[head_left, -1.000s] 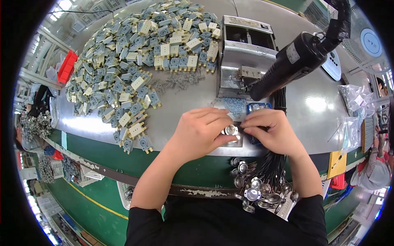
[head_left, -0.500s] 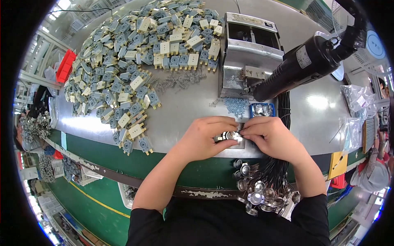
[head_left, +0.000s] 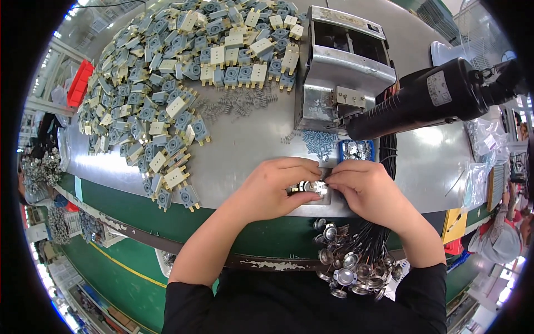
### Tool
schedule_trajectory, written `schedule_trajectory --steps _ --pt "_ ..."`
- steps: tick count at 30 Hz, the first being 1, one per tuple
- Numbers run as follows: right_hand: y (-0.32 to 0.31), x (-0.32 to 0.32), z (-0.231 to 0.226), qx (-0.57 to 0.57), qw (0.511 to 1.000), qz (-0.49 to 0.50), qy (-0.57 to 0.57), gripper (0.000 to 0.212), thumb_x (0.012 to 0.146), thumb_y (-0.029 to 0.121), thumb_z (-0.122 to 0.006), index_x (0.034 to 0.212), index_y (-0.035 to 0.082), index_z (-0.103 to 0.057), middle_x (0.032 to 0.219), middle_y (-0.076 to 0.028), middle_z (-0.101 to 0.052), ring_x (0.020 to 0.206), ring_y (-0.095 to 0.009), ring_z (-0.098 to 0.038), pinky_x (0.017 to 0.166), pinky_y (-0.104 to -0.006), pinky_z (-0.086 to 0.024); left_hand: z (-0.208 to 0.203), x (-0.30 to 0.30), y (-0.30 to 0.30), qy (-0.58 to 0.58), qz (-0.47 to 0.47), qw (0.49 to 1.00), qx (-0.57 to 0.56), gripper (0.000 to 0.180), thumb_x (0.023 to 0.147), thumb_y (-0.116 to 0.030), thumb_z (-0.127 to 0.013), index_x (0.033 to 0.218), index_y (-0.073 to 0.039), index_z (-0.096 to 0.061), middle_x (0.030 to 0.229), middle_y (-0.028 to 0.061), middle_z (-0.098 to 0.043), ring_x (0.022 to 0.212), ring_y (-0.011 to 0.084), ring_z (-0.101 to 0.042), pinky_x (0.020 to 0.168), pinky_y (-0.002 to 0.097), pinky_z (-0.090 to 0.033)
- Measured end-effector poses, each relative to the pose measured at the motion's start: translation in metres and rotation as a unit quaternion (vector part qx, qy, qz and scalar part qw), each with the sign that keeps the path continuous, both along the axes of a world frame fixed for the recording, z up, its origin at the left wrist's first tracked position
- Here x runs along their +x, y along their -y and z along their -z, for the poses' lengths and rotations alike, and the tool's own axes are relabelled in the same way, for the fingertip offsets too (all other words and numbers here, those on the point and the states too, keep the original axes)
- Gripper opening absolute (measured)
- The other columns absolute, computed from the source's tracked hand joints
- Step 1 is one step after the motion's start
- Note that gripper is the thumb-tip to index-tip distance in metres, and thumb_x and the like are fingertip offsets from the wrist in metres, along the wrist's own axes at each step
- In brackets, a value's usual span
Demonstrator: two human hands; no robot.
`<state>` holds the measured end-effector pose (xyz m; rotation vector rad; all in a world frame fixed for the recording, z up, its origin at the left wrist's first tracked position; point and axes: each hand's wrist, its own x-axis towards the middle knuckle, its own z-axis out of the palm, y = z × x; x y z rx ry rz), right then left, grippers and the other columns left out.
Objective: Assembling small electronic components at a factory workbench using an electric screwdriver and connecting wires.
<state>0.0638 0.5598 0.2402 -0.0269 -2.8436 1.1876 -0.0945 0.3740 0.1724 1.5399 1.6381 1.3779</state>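
Observation:
Near the table's front edge, my left hand [head_left: 278,186] is closed round a small shiny metal part [head_left: 313,187] with a dark band and a pale tab. My right hand [head_left: 364,186] pinches at the right end of that part, its thumb and fingertips pressed together; what lies between them is too small to make out. Beneath my hands lies a small metal plate [head_left: 319,211]. Just beyond my fingers are a heap of small bluish screws [head_left: 320,146] and a blue tray [head_left: 341,160] of small metal pieces.
Grey and cream switch-like blocks [head_left: 167,67] cover the table's left and back, with loose springs [head_left: 239,102] beside them. A metal fixture [head_left: 347,67] and a black powered screwdriver [head_left: 417,100] stand at right. Round metal parts on black cables [head_left: 356,267] hang over the front edge.
My view has shifted slightly, moving the blocks left in the picture. The black screwdriver hangs at a flatter angle. My hands stay at the metal part with almost the same grip.

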Motion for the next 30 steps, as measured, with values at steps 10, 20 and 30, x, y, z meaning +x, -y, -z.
schedule_trajectory --steps 10,20,30 --pt "-0.003 -0.006 0.009 0.05 0.999 0.008 -0.013 0.017 0.081 -0.003 -0.069 0.097 -0.001 -0.073 0.094 -0.013 -0.07 0.087 -0.036 -0.07 0.077 -0.0429 -0.057 0.0 0.002 0.001 0.023 -0.011 1.0 0.009 0.032 0.077 -0.005 -0.088 0.106 0.0 -0.074 0.115 0.014 -0.076 0.116 0.0327 -0.072 0.098 0.0415 -0.059" --pt "0.004 -0.01 -0.015 0.005 0.996 0.042 -0.072 0.023 0.084 -0.009 -0.069 0.105 -0.001 -0.075 0.096 -0.016 -0.074 0.085 -0.032 -0.072 0.08 -0.0374 -0.058 0.0 0.002 0.003 0.013 -0.008 1.0 0.011 0.031 0.078 -0.008 -0.087 0.106 -0.001 -0.075 0.114 0.0136 -0.076 0.111 0.0325 -0.073 0.095 0.041 -0.059" --pt "-0.001 -0.018 -0.016 -0.052 0.998 0.019 0.03 0.02 0.089 -0.008 -0.069 0.108 -0.004 -0.074 0.094 -0.014 -0.076 0.088 -0.025 -0.075 0.082 -0.0318 -0.057 0.001 0.003 0.005 0.017 -0.023 0.999 0.043 0.031 0.079 -0.009 -0.087 0.106 -0.001 -0.075 0.113 0.0135 -0.074 0.105 0.0323 -0.073 0.092 0.0407 -0.059"
